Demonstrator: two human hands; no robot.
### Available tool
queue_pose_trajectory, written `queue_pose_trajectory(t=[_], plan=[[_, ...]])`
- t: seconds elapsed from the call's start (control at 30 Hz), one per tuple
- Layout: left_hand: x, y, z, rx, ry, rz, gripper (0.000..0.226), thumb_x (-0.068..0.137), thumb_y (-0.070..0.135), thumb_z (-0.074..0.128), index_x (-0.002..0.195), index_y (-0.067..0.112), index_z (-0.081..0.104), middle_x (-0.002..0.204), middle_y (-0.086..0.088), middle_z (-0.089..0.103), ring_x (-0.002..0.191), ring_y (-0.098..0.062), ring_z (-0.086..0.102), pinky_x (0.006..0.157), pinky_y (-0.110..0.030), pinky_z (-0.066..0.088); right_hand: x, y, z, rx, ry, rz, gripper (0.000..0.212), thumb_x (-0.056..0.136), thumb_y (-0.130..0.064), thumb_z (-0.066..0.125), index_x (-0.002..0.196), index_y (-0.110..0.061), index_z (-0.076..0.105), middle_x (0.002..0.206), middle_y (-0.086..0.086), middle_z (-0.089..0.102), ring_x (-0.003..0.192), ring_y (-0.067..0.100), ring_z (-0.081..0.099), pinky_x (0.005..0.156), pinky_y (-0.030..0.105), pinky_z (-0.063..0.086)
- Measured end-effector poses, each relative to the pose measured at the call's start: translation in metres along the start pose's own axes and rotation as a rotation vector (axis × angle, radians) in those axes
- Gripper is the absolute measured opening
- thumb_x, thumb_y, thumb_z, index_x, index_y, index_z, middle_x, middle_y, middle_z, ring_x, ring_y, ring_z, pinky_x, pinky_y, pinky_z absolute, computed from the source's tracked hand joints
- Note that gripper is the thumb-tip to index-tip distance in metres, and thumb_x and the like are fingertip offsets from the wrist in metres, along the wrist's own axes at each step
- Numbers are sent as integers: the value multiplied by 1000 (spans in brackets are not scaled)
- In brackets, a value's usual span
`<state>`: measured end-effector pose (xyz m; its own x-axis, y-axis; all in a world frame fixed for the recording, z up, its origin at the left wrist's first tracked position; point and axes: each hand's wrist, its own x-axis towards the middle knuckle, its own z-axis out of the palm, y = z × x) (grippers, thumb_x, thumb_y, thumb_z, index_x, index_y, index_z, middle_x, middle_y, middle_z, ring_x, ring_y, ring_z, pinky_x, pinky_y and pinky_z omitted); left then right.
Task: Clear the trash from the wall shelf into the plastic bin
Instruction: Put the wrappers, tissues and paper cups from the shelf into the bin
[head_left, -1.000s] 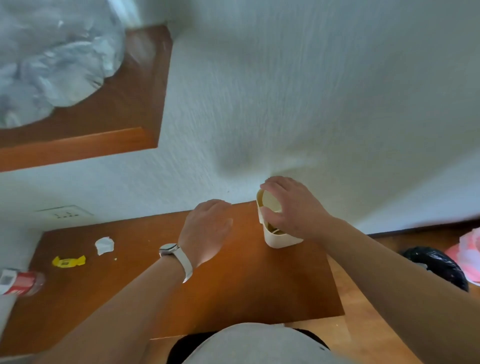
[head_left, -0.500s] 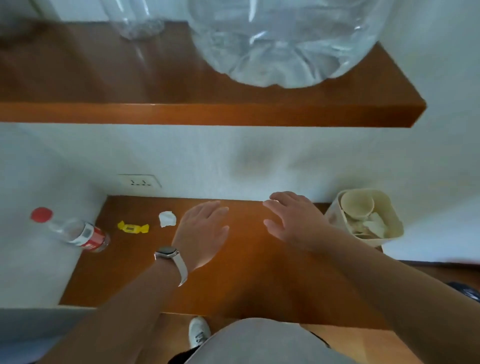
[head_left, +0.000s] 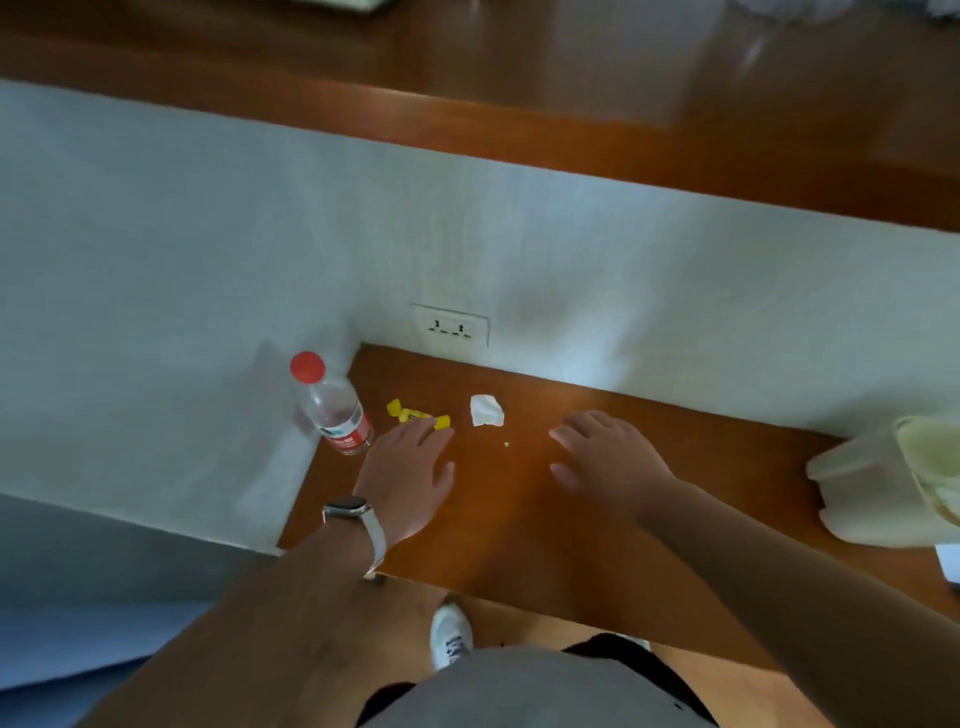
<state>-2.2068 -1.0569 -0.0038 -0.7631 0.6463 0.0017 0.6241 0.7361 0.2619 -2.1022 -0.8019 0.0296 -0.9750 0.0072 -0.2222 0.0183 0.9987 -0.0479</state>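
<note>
Both your hands are over the shelf (head_left: 519, 519), palms down, holding nothing. Left hand (head_left: 408, 475) has its fingers (head_left: 421, 428) loosely together and extended, tips just touching or overlapping the near end of the yellow wrapper (head_left: 415, 414); can't tell if there's real contact. There's a watch (head_left: 350, 506) on that wrist. Right hand (head_left: 608, 457) is further right, fingers (head_left: 571, 431) slightly spread and curled, hovering over bare wood, apart from every piece of trash. Trash on the shelf: the wrapper sits near the back left, a crumpled white paper (head_left: 487, 410) is just right of it, and a tiny green speck (head_left: 506, 444) lies in front of the paper. A bottle (head_left: 332, 408) with a red cap and red label stands at the shelf's left edge against the wall, just left of the wrapper. The bin (head_left: 872, 488) is at the far right end of the shelf, tilted in this view, with pale trash visible at its mouth. An outlet (head_left: 451, 326) is on the wall above the back edge. An upper shelf (head_left: 571, 145) runs across the top, blurred.
</note>
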Motion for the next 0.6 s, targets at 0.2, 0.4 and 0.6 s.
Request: queue_pose_trajectory(t=[0.2,0.4,0.6], plan=[[14,-29,24,-39,-76,-72,44,94,35,54,135,21,49,138,-2,51,124,-22,48,97,-39,44,33,-28,23,55,-55,12,50,93,-46,44,136,-20,46,138,3,50,129,23,44,101,40,40],[33,-37,52,7,-171,-116,51,94,29,50,142,20,37,149,-5,37,133,-25,38,98,-43,45,75,-39,44,107,6,-27,46,90,-39,53,131,-17,49,117,1,57,104,18,56,84,32,51],[48,-49,73,58,-216,-162,66,93,22,50,151,19,19,159,-8,18,145,-29,16,111,-47,26,121,-41,57,135,4,-61,48,90,-34,58,133,-18,45,131,6,50,115,24,52,87,39,51]])
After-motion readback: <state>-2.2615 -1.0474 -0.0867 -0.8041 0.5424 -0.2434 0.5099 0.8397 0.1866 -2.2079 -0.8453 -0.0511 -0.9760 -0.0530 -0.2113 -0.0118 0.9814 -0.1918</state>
